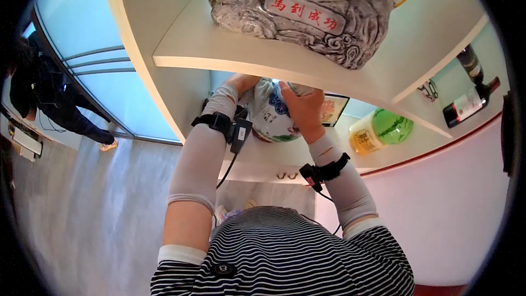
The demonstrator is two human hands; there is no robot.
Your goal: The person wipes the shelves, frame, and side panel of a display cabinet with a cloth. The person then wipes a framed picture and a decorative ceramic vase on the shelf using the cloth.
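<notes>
A round white porcelain vase (272, 122) with blue, green and dark painted patterns stands in the lower shelf compartment. My right hand (307, 111) is at the vase's upper right side, its thumb pointing up and its fingers curved round the body; the shelf board above cuts off the fingertips. On the vase's left, my left hand (245, 82) reaches in under the same board, and its fingers are hidden. Something pale and greyish shows between the left hand and the vase; I cannot make out what it is.
Above is a grey rock-like ceramic ornament (307, 11) with red characters on the shelf board (235, 55). To the right are a green-and-yellow container (381, 130), a framed picture (333, 109) and bottles (468, 105). A person in dark clothes (52, 87) stands at left.
</notes>
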